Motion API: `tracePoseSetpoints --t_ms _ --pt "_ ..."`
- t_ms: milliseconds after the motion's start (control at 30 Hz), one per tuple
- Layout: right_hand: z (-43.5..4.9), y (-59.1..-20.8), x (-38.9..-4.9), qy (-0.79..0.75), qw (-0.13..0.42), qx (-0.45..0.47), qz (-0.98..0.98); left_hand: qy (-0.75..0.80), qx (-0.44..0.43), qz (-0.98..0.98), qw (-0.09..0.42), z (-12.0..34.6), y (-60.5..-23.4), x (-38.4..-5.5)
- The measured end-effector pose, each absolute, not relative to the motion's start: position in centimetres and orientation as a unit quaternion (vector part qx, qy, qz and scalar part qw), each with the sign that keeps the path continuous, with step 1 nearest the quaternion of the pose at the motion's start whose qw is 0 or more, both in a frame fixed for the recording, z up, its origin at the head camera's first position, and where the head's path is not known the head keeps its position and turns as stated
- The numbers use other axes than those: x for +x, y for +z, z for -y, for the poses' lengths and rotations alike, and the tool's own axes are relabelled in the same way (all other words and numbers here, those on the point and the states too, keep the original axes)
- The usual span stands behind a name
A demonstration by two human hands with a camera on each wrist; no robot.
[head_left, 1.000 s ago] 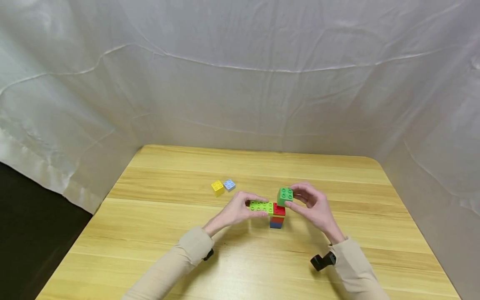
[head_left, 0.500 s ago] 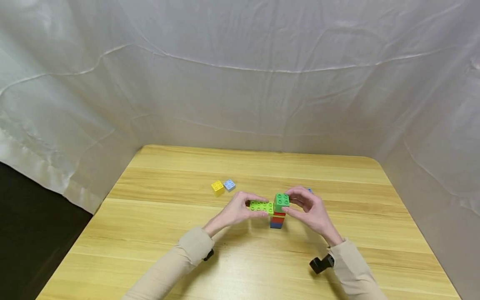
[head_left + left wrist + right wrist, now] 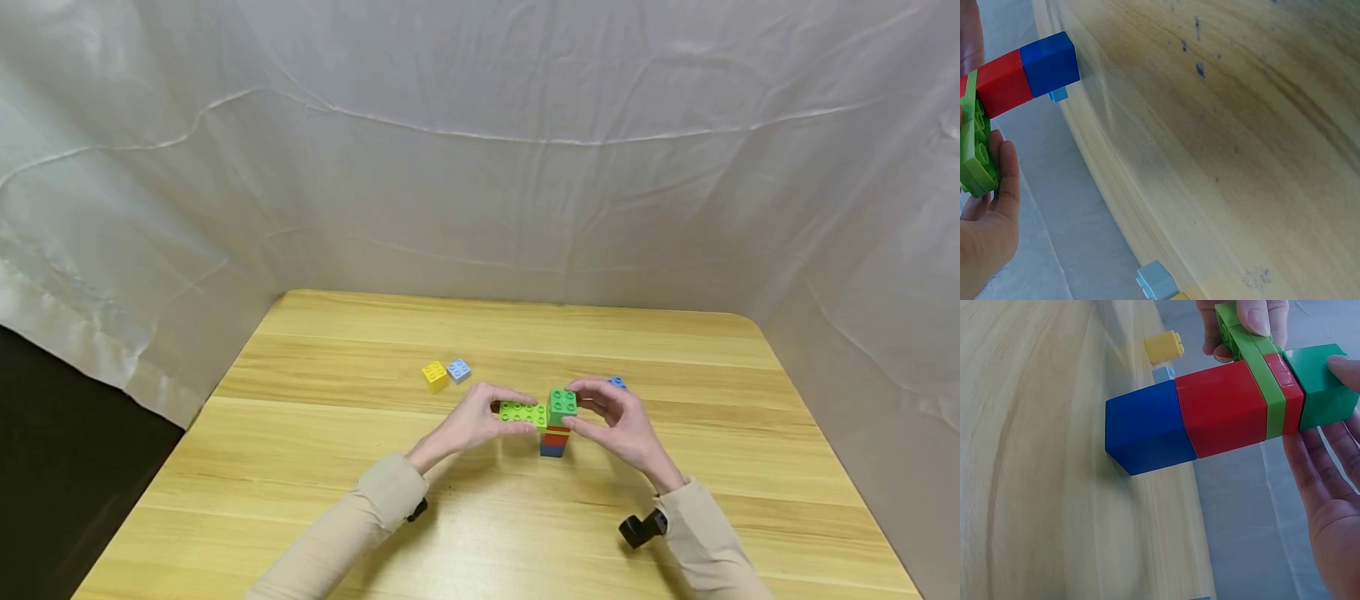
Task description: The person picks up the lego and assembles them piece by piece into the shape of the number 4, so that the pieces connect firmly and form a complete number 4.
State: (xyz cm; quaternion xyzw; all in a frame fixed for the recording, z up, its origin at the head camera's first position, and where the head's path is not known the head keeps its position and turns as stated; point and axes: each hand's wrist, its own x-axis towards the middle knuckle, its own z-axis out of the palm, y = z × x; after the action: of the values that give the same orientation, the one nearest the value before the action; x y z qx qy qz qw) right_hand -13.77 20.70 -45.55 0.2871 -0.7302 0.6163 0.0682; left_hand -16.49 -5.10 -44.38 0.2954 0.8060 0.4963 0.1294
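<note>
A small tower stands on the table, with a dark blue brick [image 3: 1147, 428] at the bottom and a red brick [image 3: 1219, 409] above it. Over those lie a long lime green plate [image 3: 522, 414] and a thin red plate [image 3: 1286, 390]. The lime part sticks out to the left, where my left hand [image 3: 478, 417] grips it between thumb and fingers. At the top, my right hand [image 3: 617, 418] pinches a green brick [image 3: 562, 406] between thumb and fingertips, its underside right at the red plate.
Behind the left hand, a yellow brick [image 3: 435, 377] and a light blue brick [image 3: 459, 371] lie side by side. Another blue brick [image 3: 617, 382] shows partly beyond the right hand. Grey-white sheeting [image 3: 480, 183] hangs around the wooden table [image 3: 360, 367].
My right hand has moved left and down, bringing the green brick over the red plate at the tower's top. The blue brick behind that hand has come into view. The left hand keeps still.
</note>
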Motion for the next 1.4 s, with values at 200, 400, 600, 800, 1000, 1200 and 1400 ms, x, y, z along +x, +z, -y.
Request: tracePoseSetpoints --t_ms 200,400,600,800,1000,1200,1400 --pt "-20.48 -45.51 -13.58 0.600 0.067 0.277 0.748 0.503 0.292 -0.803 0.133 5.10 -44.54 -16.52" --pt "-20.11 -45.65 -13.73 0.594 0.089 0.274 0.751 0.510 0.295 -0.796 0.135 5.10 -44.66 -16.57" --pt "-19.89 -45.60 -13.61 0.591 0.105 0.277 0.751 0.507 0.297 -0.798 0.136 5.12 -44.74 -16.60" --pt "-19.81 -45.60 -13.68 0.592 0.104 0.276 0.750 0.506 0.302 -0.797 0.135 5.19 -44.74 -16.61" --pt "-19.92 -45.76 -13.86 0.596 0.106 0.288 0.742 0.500 0.308 -0.799 0.129 5.15 -44.62 -16.64" --pt "-19.99 -46.02 -13.86 0.605 0.105 0.294 0.733 0.495 0.310 -0.802 0.125 5.05 -44.50 -16.57" --pt "-19.82 -46.14 -13.73 0.608 0.099 0.277 0.737 0.498 0.309 -0.800 0.127 5.12 -44.65 -16.63"
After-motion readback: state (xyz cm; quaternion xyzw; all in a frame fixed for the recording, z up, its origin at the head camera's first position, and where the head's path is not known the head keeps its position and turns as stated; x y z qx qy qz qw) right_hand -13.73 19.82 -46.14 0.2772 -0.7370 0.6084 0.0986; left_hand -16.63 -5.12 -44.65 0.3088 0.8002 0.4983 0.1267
